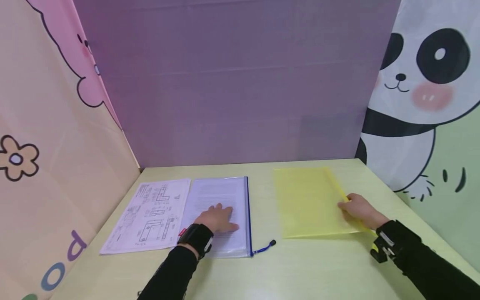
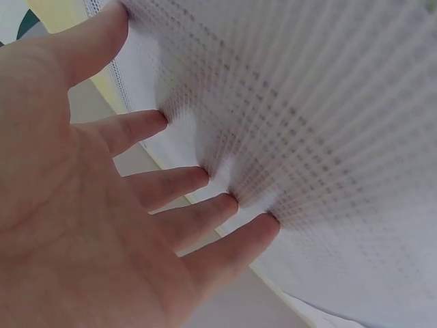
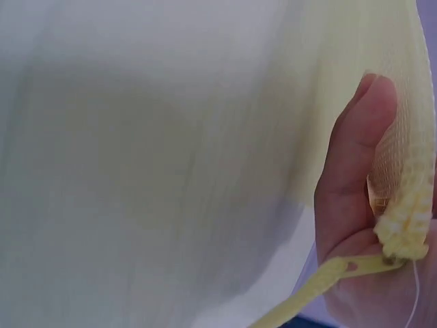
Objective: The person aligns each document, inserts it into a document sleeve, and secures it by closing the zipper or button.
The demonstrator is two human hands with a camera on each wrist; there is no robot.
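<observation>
A clear zip pouch [image 1: 221, 196] with a blue zipper edge lies flat on the pale green table [image 1: 300, 266] and holds printed pages. My left hand [image 1: 219, 218] lies on it with straight, spread fingers. In the left wrist view the fingertips [image 2: 205, 174] press on the pouch's mesh face [image 2: 328, 137]. A yellow mesh zip pouch [image 1: 307, 202] lies to the right. My right hand [image 1: 356, 208] pinches its right zipper edge. In the right wrist view the thumb [image 3: 355, 150] sits on the yellow pouch [image 3: 171, 171] beside the zipper [image 3: 403, 219].
A sheet of technical drawings [image 1: 150, 214] lies left of the clear pouch. A blue pull cord [image 1: 264, 248] trails from the pouch's zipper. Cartoon-printed panels wall the table at the left, the back [image 1: 232, 83] and the right.
</observation>
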